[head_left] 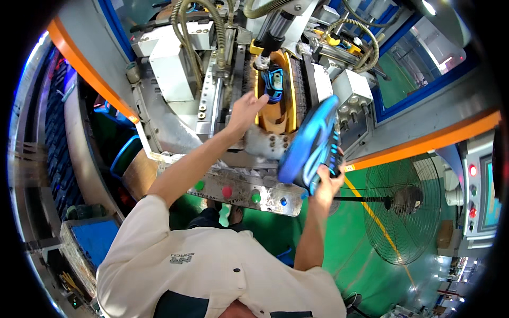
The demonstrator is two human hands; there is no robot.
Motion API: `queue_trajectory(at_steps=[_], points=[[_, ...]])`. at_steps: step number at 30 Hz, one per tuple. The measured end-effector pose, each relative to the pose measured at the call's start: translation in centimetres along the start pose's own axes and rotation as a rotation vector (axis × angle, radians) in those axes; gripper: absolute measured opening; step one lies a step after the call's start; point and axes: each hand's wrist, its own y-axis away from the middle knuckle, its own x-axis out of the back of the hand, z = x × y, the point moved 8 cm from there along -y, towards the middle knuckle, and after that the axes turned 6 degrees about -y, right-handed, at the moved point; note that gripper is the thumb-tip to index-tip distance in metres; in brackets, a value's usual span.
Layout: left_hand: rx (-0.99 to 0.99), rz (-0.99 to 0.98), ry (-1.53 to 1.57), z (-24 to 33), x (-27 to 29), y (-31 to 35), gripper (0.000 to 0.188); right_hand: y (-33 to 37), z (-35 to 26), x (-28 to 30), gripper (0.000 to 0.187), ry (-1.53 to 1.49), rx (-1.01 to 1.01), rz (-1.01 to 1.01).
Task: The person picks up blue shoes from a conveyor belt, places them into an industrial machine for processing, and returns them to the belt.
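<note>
In my right hand is a blue and black sneaker, gripped at one end, with its blue sole turned to the left. It is held tilted in front of the machine, to the right of the yellow-edged cradle. Inside that cradle sits a second blue and black shoe, below a black press cylinder. My left hand reaches over the cradle's left edge, close to this shoe. Its thumb points toward the shoe and its fingers are apart, with nothing visible in them.
Along the machine's front runs a metal panel with coloured buttons. White housings and hoses flank the cradle. A large wire-caged fan stands at right, near a control panel. Shoe racks and a blue-topped box are at left.
</note>
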Motion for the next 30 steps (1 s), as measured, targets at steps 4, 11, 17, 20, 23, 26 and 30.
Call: queue_trajectory(at_steps=[4,11,17,20,23,26,30], points=[[0.07,0.28,-0.489,-2.9,-1.4,-11.5,0.074,-0.3,-4.0,1.5,0.073,0.2,0.171,0.1],[0.238,0.217,-0.7,-4.0,0.8,-16.1,0.061,-4.6,-4.3,-1.5,0.059,0.44,0.18,0.217],[0.388,0.012,0.413,0.3,9.7,-2.4,0.027,-19.8,1.5,-15.9,0.038,0.819,-0.006,-0.233],[0.415,-0.046,0.276,2.3,16.2,6.6,0.055,-23.5,9.6,-23.1,0.064,1.217,-0.065,-0.354],[0.39,0.173,0.226,0.1,24.8,15.5,0.063,-20.9,17.7,-28.9,0.061,1.356,-0.184,-0.334],[0.351,0.442,0.117,1.8,31.3,25.4,0.057,-19.7,22.2,-29.9,0.056,1.404,0.051,-0.278],[0.19,0.867,0.192,3.7,33.1,35.5,0.048,-18.9,23.6,-32.1,0.062,1.433,0.079,-0.307]])
